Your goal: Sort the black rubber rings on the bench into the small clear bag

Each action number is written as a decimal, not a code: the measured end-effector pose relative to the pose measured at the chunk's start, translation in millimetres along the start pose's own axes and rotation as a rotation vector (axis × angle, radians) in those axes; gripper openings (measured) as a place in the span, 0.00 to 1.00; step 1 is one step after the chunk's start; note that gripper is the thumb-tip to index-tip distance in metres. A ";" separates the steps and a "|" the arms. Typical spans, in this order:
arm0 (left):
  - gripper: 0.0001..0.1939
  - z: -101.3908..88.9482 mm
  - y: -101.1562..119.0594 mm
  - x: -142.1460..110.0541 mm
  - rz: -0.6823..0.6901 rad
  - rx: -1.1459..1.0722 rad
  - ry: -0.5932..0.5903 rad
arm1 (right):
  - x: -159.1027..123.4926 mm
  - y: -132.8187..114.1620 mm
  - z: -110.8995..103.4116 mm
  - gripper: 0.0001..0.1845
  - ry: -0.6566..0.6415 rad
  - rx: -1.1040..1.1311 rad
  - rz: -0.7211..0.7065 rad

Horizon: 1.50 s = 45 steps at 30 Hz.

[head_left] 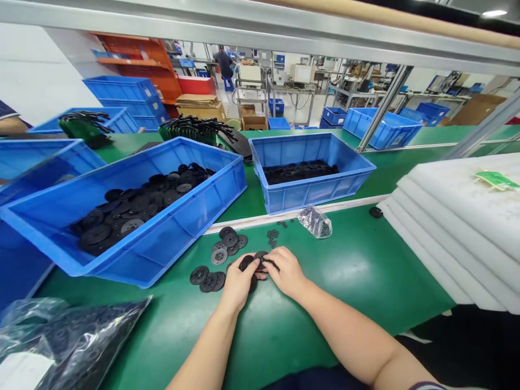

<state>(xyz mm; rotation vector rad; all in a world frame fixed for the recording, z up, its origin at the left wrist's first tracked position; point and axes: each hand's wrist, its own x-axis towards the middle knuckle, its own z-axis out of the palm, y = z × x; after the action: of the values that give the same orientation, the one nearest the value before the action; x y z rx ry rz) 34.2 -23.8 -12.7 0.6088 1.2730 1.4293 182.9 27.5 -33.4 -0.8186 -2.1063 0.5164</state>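
Head view: black discs [246, 263] pinched in the left hand [236, 286] are best held steady for the right hand [287, 273] beside it, whose grip cannot be told.

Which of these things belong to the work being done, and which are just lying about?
Seems part of the job:
black discs in the left hand, right hand touching;
loose discs;
small rings;
blue bin of discs.

Probably just lying about:
white stack;
cardboard box, far right.

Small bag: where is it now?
In the head view, the small bag lies right of centre on the green table, between the right hand and the blue bin behind it.
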 end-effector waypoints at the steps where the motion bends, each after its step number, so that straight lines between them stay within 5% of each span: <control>1: 0.20 1.8 -0.7 -1.1 0.012 0.032 -0.017 | -0.1 -0.4 0.5 0.10 0.006 0.003 -0.015; 8: 0.18 4.8 -1.1 -3.0 0.040 0.130 -0.054 | -2.6 -1.5 -2.1 0.10 -0.023 0.009 -0.002; 15: 0.20 -12.3 9.3 7.8 0.055 0.024 0.050 | -3.2 2.5 -4.9 0.13 0.048 0.151 0.138; 20: 0.18 -2.1 2.5 -0.2 0.006 0.052 -0.118 | -1.6 -1.0 -4.6 0.10 -0.049 0.349 0.297; 28: 0.29 -5.6 4.9 8.4 -0.093 -0.422 0.041 | 1.2 0.7 -6.4 0.16 0.060 0.660 0.579; 35: 0.09 1.8 3.0 2.9 -0.400 -0.649 -0.080 | -7.4 -16.2 -6.2 0.14 0.041 0.282 0.238; 39: 0.11 0.3 10.7 4.6 -0.402 -0.727 0.018 | -8.9 -21.7 -11.7 0.22 -0.047 0.113 -0.046; 45: 0.10 -1.4 7.7 7.1 -0.315 -0.716 0.071 | -4.3 -29.7 -11.5 0.09 -0.048 -0.012 -0.195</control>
<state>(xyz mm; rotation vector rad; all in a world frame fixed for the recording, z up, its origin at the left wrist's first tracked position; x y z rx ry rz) 28.0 -16.7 -8.0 -0.1220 0.7758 1.5113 183.0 4.5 -11.1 -0.6046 -2.2073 0.4227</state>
